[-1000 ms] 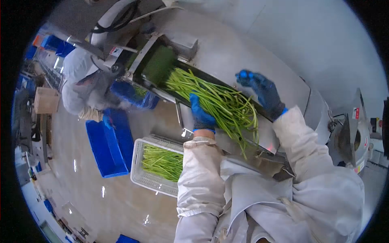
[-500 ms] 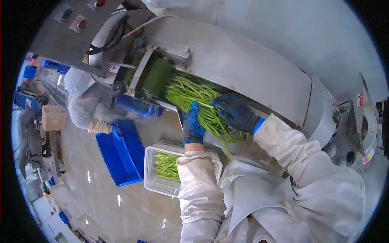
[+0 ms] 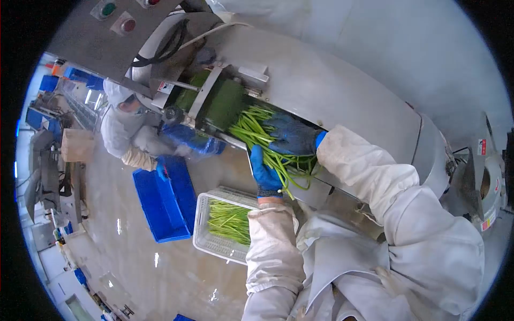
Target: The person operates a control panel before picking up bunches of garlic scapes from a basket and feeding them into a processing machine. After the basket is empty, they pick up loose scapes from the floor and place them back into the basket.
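Note:
A loose bundle of long green stalks [image 3: 250,124] lies in the feed trough of a metal machine. Its front end reaches a dark green belt roller [image 3: 224,104]. My right hand [image 3: 295,135], in a dark blue glove, rests flat over the stalks with its fingers stretched toward the roller. Against the near side of the bundle is my left hand [image 3: 265,172], in a bright blue glove, closed around its edge; some of its fingers are hidden. Several stalk ends bend over the trough's edge beside this hand.
A white basket [image 3: 201,235] with more cut green stalks [image 3: 229,220] stands below the trough. Left of it is a blue bin [image 3: 166,206], where a co-worker [image 3: 126,125] in white reaches in. A control panel [image 3: 115,40] with buttons hangs at the upper left.
The stalks have moved forward under the roller, and less of the bundle shows. My right hand has shifted toward the roller and flattened. The camera view has shifted slightly.

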Tool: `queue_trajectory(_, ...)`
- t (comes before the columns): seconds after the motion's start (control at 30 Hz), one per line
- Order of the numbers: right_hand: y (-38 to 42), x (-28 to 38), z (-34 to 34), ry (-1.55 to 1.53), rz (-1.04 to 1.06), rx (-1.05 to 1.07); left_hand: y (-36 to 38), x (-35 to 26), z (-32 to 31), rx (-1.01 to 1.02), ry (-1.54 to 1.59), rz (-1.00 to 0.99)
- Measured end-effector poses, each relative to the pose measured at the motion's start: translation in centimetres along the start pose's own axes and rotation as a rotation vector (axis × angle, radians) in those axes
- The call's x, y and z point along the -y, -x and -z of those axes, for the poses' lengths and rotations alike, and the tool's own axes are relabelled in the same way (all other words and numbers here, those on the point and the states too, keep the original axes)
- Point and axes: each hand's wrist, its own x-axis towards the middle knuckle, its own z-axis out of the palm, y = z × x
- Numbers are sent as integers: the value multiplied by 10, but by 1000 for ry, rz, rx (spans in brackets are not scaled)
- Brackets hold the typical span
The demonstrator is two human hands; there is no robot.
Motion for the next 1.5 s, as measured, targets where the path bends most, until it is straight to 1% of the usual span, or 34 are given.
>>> queue_trajectory(0.03, 0, -2, 0, -58, -2, 53, -3, -2, 9, -15, 28, 68)
queue_trajectory(0.07, 0, -3, -1, -117, -4, 109, -5, -1, 14, -19, 28, 60)
queue_trajectory(0.1, -1, 2, 9, -48, 70, 128, -8, -1, 9, -43, -77, 41)
queue_trajectory(0.13, -5, 9, 16, -50, 80, 133, -12, -1, 4, -70, -181, 20)
queue_trajectory(0.2, -13, 23, 23, 4, -247, 270, -18, -1, -3, -96, -170, 1)
queue_trajectory(0.23, -14, 28, 19, 84, -247, 203, -22, 0, -4, -58, -65, 47)
queue_trajectory(0.27, -18, 33, 19, 90, -237, 204, -25, 0, -6, -16, 42, 90)
queue_trajectory(0.33, -28, 42, 21, 57, -493, 262, -23, 1, -6, -25, 19, 33)
queue_trajectory(0.37, -35, 39, 21, -16, -526, 344, -21, 3, -1, -5, 114, 78)
queue_trajectory(0.4, -38, 30, 11, -19, -522, 343, -19, 4, 5, 12, 208, 126)
queue_trajectory(0.47, -37, 12, -13, -97, -573, 211, -24, 4, 8, -4, 195, 167)
queue_trajectory(0.5, -37, 14, -6, -145, -641, 284, -29, 5, 7, -73, 88, 142)
queue_trajectory(0.53, -32, 15, -6, -139, -637, 285, -32, 7, 7, -140, -14, 115)
queue_trajectory(0.57, -23, 16, -5, -300, -545, 134, -31, 10, 7, -162, -102, 29)
queue_trajectory(0.6, -15, 11, -6, -456, -448, -18, -37, 9, 10, -158, -92, 24)
queue_trajectory(0.63, -12, 6, -7, -483, -286, -97, -44, 6, 16, -36, 35, 125)
queue_trajectory(0.67, -4, 4, -10, -480, -289, -90, -48, 7, 23, 80, 160, 228)
queue_trajectory(0.7, 1, 16, -3, -708, -368, -146, -43, 2, 8, 22, 78, 210)
queue_trajectory(0.73, 0, 23, 8, -936, -439, -204, -45, 4, 5, 24, 79, 202)
queue_trajectory(0.8, -11, 19, 23, -614, -329, 27, -42, 10, 2, -42, 91, 80)
queue_trajectory(0.87, -39, 21, 14, 3, -462, 289, -44, 10, -5, -54, 74, 58)
queue_trajectory(0.9, -53, 17, 5, -67, -489, 238, -52, 15, -4, -107, 88, 42)
queue_trajectory(0.93, -60, 27, 11, -78, -456, 252, -57, 18, -3, -162, 106, 30)
queue_trajectory(1.0, -68, 45, 33, -170, -375, 152, -58, 17, -21, -232, 225, 49)
queue_trajectory(1.03, -71, 46, 35, -174, -355, 128, -59, 17, -21, -128, 252, 16)
queue_trajectory(1.1, -66, 19, 12, -251, -291, 111, -54, 27, -18, -126, 251, -75)
queue_trajectory(1.17, -43, 19, 4, -479, -311, -77, -27, 26, -25, -178, 196, -171)
queue_trajectory(1.2, -30, 12, -12, -516, -332, -185, -14, 29, -17, -187, 209, -180)
queue_trajectory(1.23, -17, 14, -13, -507, -338, -171, -3, 34, -8, -219, -353, -394)
queue_trajectory(1.3, 4, 19, -12, -214, -257, -29, 6, 41, -1, -173, -144, -323)
queue_trajectory(1.4, 23, 30, -8, -144, -302, 6, 31, 35, 5, -82, 118, -140)
queue_trajectory(1.43, 26, 50, 0, -145, -303, 21, 37, 35, 12, -95, 126, -142)
queue_trajectory(1.47, 24, 80, 14, -149, -366, -93, 43, 35, 24, -52, -290, -153)
queue_trajectory(1.5, 20, 104, 22, -161, -420, -198, 55, 32, 32, -68, -496, -158)
